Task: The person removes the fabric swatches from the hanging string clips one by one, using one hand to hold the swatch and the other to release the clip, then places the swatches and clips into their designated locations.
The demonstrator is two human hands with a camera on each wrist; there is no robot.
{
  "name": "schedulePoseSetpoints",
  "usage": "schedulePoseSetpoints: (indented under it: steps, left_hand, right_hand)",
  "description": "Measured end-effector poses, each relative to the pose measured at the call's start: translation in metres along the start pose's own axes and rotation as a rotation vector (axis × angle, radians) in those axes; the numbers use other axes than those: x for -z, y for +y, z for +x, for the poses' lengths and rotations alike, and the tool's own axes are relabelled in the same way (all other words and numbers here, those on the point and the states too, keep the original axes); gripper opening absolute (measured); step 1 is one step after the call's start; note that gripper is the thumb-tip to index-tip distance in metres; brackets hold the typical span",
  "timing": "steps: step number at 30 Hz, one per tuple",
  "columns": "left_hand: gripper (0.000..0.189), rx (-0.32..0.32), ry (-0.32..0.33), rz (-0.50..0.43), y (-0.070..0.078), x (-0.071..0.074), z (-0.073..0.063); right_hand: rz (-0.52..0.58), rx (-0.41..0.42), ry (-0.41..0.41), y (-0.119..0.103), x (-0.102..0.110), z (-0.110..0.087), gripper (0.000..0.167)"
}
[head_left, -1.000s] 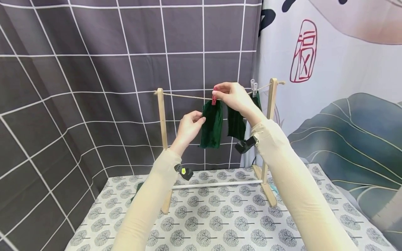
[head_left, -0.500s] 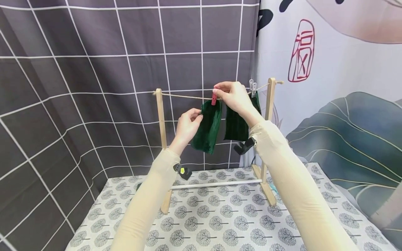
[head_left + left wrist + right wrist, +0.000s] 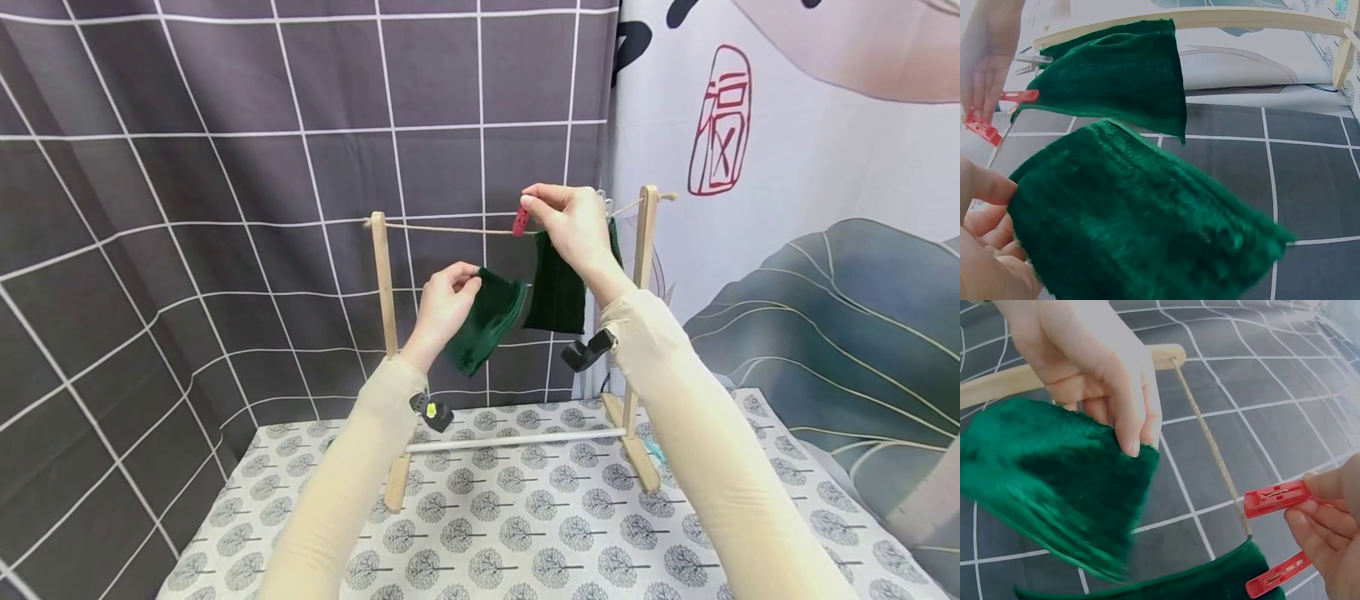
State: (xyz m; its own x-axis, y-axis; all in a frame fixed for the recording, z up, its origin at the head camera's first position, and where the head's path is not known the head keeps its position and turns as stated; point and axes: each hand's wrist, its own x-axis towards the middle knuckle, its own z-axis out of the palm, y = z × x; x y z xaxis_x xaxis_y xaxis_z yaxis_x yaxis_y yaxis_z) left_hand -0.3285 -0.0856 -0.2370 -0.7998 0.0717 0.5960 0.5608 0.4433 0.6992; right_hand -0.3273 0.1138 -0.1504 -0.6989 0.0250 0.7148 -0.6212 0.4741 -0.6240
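My left hand (image 3: 444,307) pinches a small dark green velvet cloth (image 3: 486,323) by its upper corner, and the cloth hangs aslant below the rope line (image 3: 450,229). Between thumb and fingers, my right hand (image 3: 576,229) holds a red clothespin (image 3: 1277,497) at the rope, with no cloth in it. A second green cloth (image 3: 557,292) hangs on the line, partly behind the right hand. In the right wrist view another red clothespin (image 3: 1277,576) grips that cloth's near corner. A pale clothespin (image 3: 1034,60) sits at its far side in the left wrist view.
The rope runs between a left wooden post (image 3: 386,283) and a right wooden post (image 3: 646,242), joined low down by a white bar (image 3: 517,439). The rack stands on a tree-patterned tablecloth (image 3: 480,533). A dark checked curtain (image 3: 225,183) hangs behind.
The red clothespin has come off the velvet cloth and moved slightly right and up with the right hand. The cloth has left the line and swung down to the left in the left hand.
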Motion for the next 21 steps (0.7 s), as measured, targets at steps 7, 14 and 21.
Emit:
schedulePoseSetpoints:
  steps: [7,14,21]
  left_hand:
    - [0.020,0.005,-0.035,0.005,-0.005,0.004,-0.001]
    - [0.021,-0.015,-0.061,0.065,-0.015,0.018,-0.007]
    - [0.021,-0.022,-0.089,0.105,-0.028,0.043,-0.016]
  right_hand:
    - [0.069,-0.002,0.006,-0.004,0.005,-0.003,0.023]
    - [0.086,0.019,-0.041,-0.004,0.008,-0.015,0.025]
    - [0.104,0.001,-0.089,0.000,0.020,-0.030,0.028]
